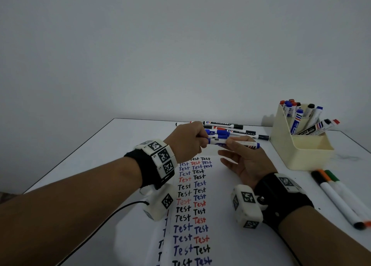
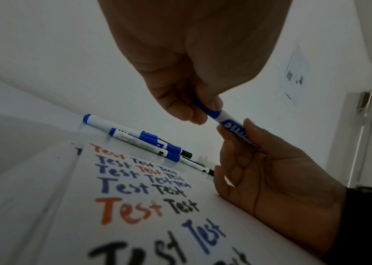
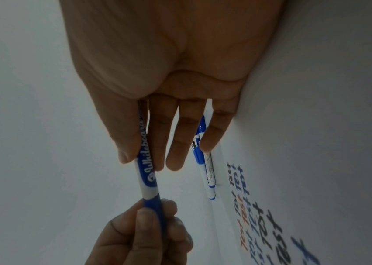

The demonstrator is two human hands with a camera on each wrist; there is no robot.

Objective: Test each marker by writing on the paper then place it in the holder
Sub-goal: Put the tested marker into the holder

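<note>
Above the far end of the paper (image 1: pixel 202 215), both hands meet on one blue whiteboard marker (image 1: pixel 233 143), held roughly level and clear of the sheet. The left hand (image 1: pixel 185 140) reaches in from the left with its back upward; its thumb and curled fingers pinch the blue cap end of the marker, as the left wrist view confirms (image 2: pixel 207 109). The right hand (image 1: pixel 244 159) sits palm up and slightly tilted; its thumb and forefinger pinch the printed white barrel, while the remaining fingers are extended and loose, touching nothing. From the right wrist view the cap appears seated on the barrel (image 3: pixel 148 181).

The paper lies flat on the white table (image 1: pixel 96 155) and carries columns of the word "Test" in black, blue and red. Beyond the hands, a group of loose markers (image 1: pixel 236 128) with blue, black and red caps lies on the table near its far edge. The cream holder (image 1: pixel 289 143) stands to the right, well apart from the hands, with several markers (image 1: pixel 297 119) leaning in its rear compartments. Near the right edge, three slim markers (image 1: pixel 339 197) with black, orange and green caps lie side by side.
</note>
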